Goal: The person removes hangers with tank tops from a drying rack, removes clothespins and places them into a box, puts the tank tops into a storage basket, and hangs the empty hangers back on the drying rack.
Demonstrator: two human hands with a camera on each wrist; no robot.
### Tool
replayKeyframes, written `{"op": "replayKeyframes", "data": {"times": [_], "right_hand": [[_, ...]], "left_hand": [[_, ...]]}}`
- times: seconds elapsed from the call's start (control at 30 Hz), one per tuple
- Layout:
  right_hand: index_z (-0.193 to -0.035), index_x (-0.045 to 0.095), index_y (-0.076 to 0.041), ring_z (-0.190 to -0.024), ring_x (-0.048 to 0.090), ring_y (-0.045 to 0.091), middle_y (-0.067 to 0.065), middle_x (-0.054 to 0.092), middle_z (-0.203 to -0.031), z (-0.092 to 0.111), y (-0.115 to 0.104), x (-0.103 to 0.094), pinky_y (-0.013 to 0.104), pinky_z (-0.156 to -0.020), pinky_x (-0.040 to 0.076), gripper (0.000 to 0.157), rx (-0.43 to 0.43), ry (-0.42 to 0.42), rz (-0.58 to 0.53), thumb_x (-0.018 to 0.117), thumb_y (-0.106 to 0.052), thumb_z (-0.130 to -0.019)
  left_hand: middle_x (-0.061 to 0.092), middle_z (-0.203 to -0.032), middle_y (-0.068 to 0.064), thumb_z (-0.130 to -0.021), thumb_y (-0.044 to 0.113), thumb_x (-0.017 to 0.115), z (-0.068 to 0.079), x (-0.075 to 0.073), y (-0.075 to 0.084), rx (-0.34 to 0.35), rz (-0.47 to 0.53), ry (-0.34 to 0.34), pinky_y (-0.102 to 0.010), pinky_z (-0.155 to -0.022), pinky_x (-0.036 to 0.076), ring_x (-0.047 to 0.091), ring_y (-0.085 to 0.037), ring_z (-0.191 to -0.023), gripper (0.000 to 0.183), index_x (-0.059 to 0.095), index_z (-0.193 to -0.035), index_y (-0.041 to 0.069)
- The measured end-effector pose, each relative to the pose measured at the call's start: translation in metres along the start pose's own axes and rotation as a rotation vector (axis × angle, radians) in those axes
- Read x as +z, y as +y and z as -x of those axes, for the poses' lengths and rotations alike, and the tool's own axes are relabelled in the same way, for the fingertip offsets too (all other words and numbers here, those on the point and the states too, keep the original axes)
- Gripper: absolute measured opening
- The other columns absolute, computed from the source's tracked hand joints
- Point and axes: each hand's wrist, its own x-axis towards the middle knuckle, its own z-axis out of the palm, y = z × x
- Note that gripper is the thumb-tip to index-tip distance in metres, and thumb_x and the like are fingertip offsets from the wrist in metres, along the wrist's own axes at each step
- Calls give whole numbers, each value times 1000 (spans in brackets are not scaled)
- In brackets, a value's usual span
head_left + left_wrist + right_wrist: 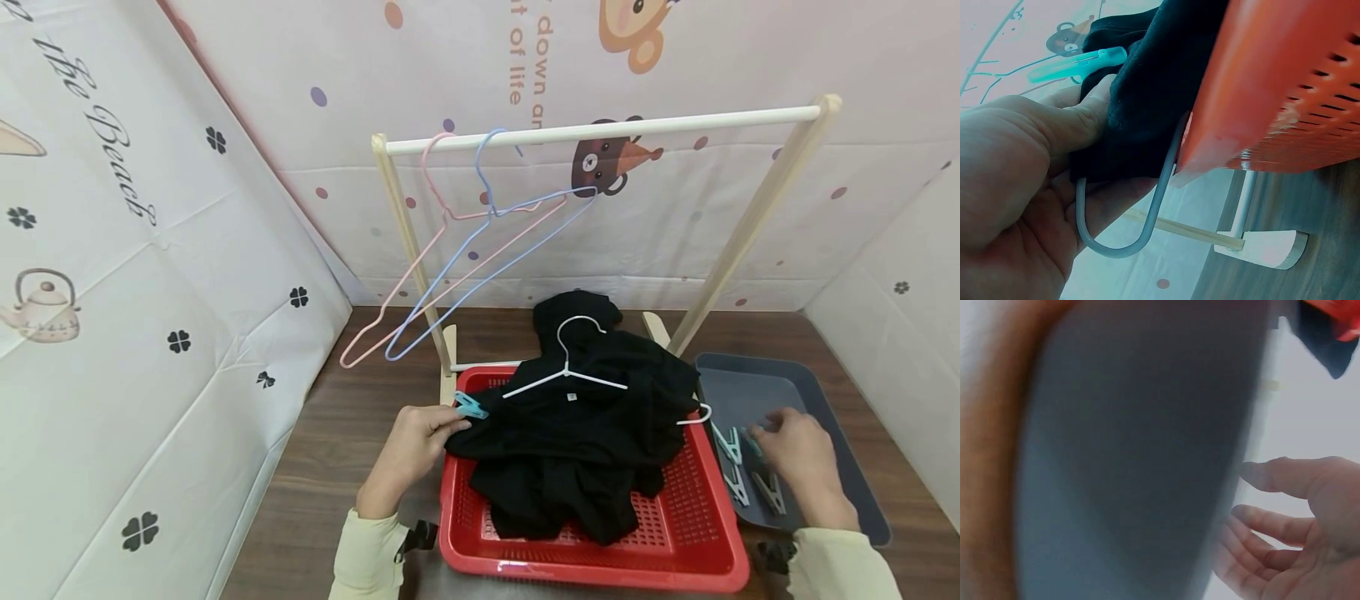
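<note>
A black top [600, 425] lies spread over the red basket [592, 575], a white hanger [566, 367] inside its neck. My left hand [420, 446] pinches the top's left edge between thumb and fingers. Just above the thumb, a teal clothespin [1079, 64] is clipped on the cloth. The hanger's looped end [1113, 250] sticks out below the fabric. Over the grey tray [750, 379], my right hand [798, 458] reaches down among clothespins [770, 492], fingertips close to a dark teal one. In the right wrist view, thumb and fingers are apart with nothing between them.
Behind the basket stands a wooden rack with a white bar [637, 127]. A pink hanger [375, 329] and a blue hanger [442, 283] hang at its left end. Another white hook [697, 415] pokes out at the basket's right rim. Printed cloth walls enclose the brown table [300, 483].
</note>
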Motion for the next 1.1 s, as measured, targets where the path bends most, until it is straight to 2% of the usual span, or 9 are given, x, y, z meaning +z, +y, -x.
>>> {"op": "replayKeyframes", "data": {"times": [0.2, 0.47, 0.7, 0.77, 0.83, 0.9, 0.93, 1.0, 1.1], "right_hand": [[-129, 51, 25, -106, 55, 59, 43, 54, -118, 11, -24, -23, 69, -83, 51, 47, -143, 149, -56, 66, -12, -102], [-131, 58, 18, -110, 56, 56, 38, 56, -122, 25, -64, -50, 72, -87, 48, 44, -275, 276, -126, 64, -16, -104], [-136, 61, 8, -119, 56, 52, 32, 58, -130, 43, -98, -66, 73, -95, 44, 39, -374, 376, -204, 67, -14, -105], [-135, 64, 6, -117, 58, 49, 29, 61, -128, 48, -110, -66, 54, -105, 49, 37, -443, 430, -240, 71, -10, -102], [-131, 68, 5, -113, 61, 44, 26, 64, -124, 52, -121, -64, 29, -108, 45, 35, -543, 487, -279, 76, -3, -97], [-126, 70, 4, -108, 63, 37, 23, 67, -118, 54, -133, -60, 11, -101, 36, 35, -657, 529, -317, 80, 1, -92], [-123, 72, 4, -105, 63, 32, 22, 68, -115, 55, -139, -59, 6, -95, 32, 34, -717, 550, -344, 81, 3, -90], [-119, 74, 5, -101, 63, 22, 20, 70, -110, 57, -152, -54, 7, -94, 36, 30, -833, 569, -401, 80, 1, -90], [-114, 76, 5, -98, 63, 15, 18, 72, -104, 60, -171, -47, 12, -94, 41, 27, -985, 585, -487, 75, -17, -99]], "left_hand": [[69, -76, 3, -87, -6, 84, -1, 0, 3, -9, -1, -1, -20, -58, 48, 51, -4, -62, 17, 82, -90, 10], [69, -76, 4, -88, -5, 83, -1, -2, 5, -48, 11, -20, -20, -58, 49, 52, -5, -62, 16, 83, -92, 11], [70, -77, 3, -86, -6, 84, 0, -1, 4, -19, 6, -1, -20, -57, 48, 52, -4, -62, 17, 82, -91, 10], [70, -77, 3, -86, -6, 84, 0, -1, 4, -15, 6, 2, -20, -57, 47, 51, -4, -62, 17, 83, -91, 10], [71, -78, 4, -87, -5, 84, 1, -1, 4, -15, -1, 3, -21, -58, 48, 53, -4, -63, 16, 83, -90, 10], [71, -79, 5, -87, -4, 84, 1, -1, 5, -27, -9, 1, -21, -59, 50, 54, -3, -64, 16, 83, -90, 11], [72, -79, 5, -88, -4, 84, 1, -1, 5, -31, -13, 0, -21, -60, 51, 55, -3, -65, 16, 83, -90, 12], [73, -81, 5, -88, -3, 84, 0, -1, 6, -34, -19, 0, -22, -62, 52, 58, -3, -67, 15, 83, -89, 12], [74, -83, 5, -88, -3, 84, 0, -1, 6, -32, -18, 0, -22, -63, 53, 59, -3, -68, 15, 83, -90, 12]]}}
